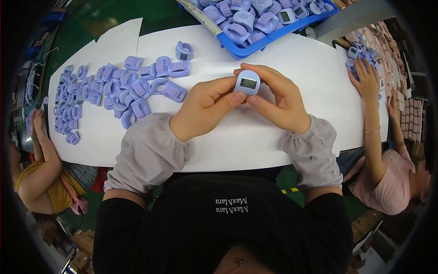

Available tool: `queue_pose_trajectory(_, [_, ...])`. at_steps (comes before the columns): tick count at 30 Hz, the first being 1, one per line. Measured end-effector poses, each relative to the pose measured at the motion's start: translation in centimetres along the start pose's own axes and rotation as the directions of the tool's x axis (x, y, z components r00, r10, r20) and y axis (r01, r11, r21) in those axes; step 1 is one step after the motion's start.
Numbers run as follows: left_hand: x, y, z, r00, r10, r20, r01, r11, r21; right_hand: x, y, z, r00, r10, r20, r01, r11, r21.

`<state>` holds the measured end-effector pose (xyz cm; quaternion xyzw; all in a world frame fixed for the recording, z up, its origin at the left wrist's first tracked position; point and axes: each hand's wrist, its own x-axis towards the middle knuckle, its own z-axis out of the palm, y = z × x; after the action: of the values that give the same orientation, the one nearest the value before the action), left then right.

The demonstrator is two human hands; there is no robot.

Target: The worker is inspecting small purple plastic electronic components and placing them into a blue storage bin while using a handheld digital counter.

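Observation:
A small rounded lavender electronic device (pixel 248 82) with a grey display is held upright over the white table, its screen facing me. Dark marks show on the display. My left hand (pixel 207 102) grips it from the left, thumb at its lower edge. From the right, my right hand (pixel 279 98) closes around it, with its thumb just below the device and the fingers curled behind. Left of my hands lies a spread of similar lavender devices (pixel 139 86), many with a curved band and a ribbed face. One device (pixel 184 50) stands apart near the top of this spread.
A blue bin (pixel 237 52) full of the same devices stands at the far edge of the white tabletop (pixel 228 148). A grey post (pixel 351 20) rises beside it. One co-worker's hand (pixel 365 77) touches devices at right; another person's hands (pixel 38 121) are at far left.

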<state>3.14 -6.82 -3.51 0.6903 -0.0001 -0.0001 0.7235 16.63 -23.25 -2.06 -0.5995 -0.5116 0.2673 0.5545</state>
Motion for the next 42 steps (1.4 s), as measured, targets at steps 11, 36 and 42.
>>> queue_pose_trajectory(11, [0.1,0.0,0.5,1.000,0.027,-0.011,-0.028,0.988,-0.151,-0.2,-0.4,0.4,0.995,0.080,-0.061,-0.082,0.996,-0.027])
queue_pose_trajectory(36, [0.8,3.1,-5.4,0.679,0.657,-0.327,0.107,0.352,0.930,1.7,-0.2,-2.4,0.843,0.098,-0.528,-0.026,0.990,0.142])
queue_pose_trajectory(42, [0.1,1.3,-6.9,0.838,0.297,-0.459,0.263,0.516,0.815,5.9,-1.5,-7.1,0.782,-0.003,-0.623,-0.029,0.999,-0.042])
